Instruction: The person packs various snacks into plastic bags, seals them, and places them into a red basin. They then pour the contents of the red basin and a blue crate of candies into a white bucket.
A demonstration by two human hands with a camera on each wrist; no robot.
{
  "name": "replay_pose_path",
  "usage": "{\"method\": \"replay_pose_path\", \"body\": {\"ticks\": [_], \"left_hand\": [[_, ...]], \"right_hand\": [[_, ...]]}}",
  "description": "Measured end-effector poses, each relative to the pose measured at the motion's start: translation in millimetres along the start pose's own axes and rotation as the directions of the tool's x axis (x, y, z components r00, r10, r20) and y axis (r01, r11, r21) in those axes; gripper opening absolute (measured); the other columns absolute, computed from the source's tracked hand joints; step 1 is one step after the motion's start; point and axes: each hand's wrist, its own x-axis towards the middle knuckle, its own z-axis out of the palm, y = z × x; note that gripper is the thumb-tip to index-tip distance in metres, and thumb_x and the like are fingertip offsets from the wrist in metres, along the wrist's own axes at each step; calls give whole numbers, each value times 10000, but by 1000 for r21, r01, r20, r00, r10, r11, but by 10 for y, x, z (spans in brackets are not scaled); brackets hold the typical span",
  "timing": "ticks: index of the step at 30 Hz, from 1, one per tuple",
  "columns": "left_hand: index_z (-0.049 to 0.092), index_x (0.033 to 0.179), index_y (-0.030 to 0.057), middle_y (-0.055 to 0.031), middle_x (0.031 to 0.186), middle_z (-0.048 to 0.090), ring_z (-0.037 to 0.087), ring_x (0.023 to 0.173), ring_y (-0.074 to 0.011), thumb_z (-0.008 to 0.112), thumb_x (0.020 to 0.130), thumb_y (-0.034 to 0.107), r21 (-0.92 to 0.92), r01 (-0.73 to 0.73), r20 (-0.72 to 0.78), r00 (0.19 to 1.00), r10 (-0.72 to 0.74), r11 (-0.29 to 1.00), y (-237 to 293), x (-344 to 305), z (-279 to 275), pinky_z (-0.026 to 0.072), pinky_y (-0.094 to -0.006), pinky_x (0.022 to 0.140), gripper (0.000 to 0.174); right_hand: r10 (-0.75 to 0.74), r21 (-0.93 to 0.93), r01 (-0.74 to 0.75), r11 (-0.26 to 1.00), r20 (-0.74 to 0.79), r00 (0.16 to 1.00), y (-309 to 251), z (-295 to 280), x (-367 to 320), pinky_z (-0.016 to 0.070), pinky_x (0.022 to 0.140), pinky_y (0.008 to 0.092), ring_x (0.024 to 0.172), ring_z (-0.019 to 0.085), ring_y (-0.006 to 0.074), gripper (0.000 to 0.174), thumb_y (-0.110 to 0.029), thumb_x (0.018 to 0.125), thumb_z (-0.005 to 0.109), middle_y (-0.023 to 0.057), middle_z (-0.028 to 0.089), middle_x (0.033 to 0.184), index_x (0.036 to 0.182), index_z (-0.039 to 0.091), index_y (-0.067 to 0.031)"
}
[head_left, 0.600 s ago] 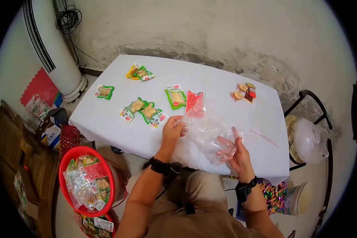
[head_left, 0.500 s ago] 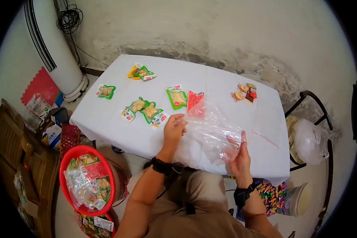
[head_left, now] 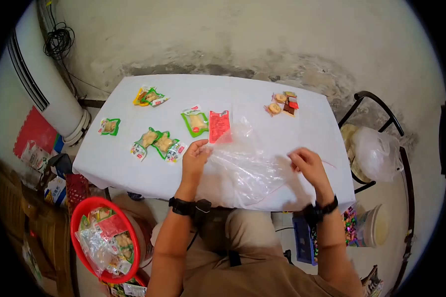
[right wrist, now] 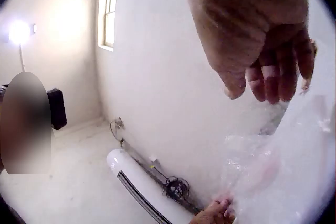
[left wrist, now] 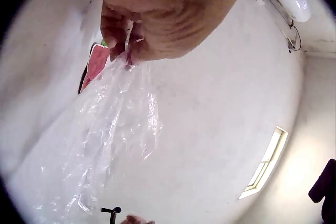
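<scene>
My left hand (head_left: 193, 162) pinches the edge of a clear plastic bag (head_left: 250, 171) above the front of the table. The bag hangs loose and crinkled toward the right, and the left wrist view shows its film (left wrist: 100, 134) bunched between thumb and fingers. Past the bag's right side, my right hand (head_left: 309, 166) is raised with loosely bent fingers (right wrist: 270, 79) and holds nothing. Just beyond the left hand lies a flat red packet (head_left: 219, 123), partly overlapped by the bag. Beside it is a green-edged snack pouch (head_left: 195, 123).
More green-edged pouches (head_left: 157, 142) lie on the white-covered table (head_left: 262, 89), toward the left. A cluster of small wrapped snacks (head_left: 283, 104) sits at the back right. On the floor at left stands a red-rimmed bucket (head_left: 77, 237) of packets; a black-framed chair (head_left: 381, 106) is at right.
My right hand has come away from the bag, moving up and right, its fingers now bent. The left hand keeps its pinch on the bag. The head view has shifted to the right.
</scene>
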Motion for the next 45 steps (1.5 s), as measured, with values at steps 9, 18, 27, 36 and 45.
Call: {"method": "replay_pose_path", "body": {"ticks": [9,18,27,36,45], "left_hand": [[513,1084,27,-13,853,586,491,687,-39,536,788,15,0,44,21,999,-44,999,56,114,78,359,-172,568,298],[459,1147,45,-11,877,560,532,767,-79,568,808,118,-155,26,-120,992,-45,988,40,195,75,398,-189,636,364],[508,1054,40,-27,801,585,530,631,-80,517,851,149,-49,248,234,944,-230,968,-170,7,364,424,-206,550,230],[501,1067,15,-44,777,580,545,630,-113,541,821,148,426,-14,245,964,-101,905,-124,-39,274,447,-254,585,283],[477,1162,64,-68,833,583,558,695,-149,581,750,53,509,-198,307,951,39,838,-128,-136,313,450,-266,646,425]], "right_hand": [[-174,-55,185,981,164,971,-45,636,1413,449,672,271,716,561,155,329,-283,781,617,90,611,806,928,607,11],[29,412,-41,910,34,999,49,723,1331,377,436,198,557,518,71,169,-212,806,599,-2,533,648,782,569,-48],[169,787,2,617,-135,976,188,518,1019,509,540,286,601,573,153,112,-177,877,484,34,546,743,865,505,-68],[106,-9,-107,994,-68,992,666,-17,721,464,615,283,692,575,144,234,-265,838,544,55,594,730,852,573,-33],[-76,-459,194,867,262,962,392,533,1577,459,679,349,726,592,256,356,-352,781,564,139,627,767,867,625,-12]]}}
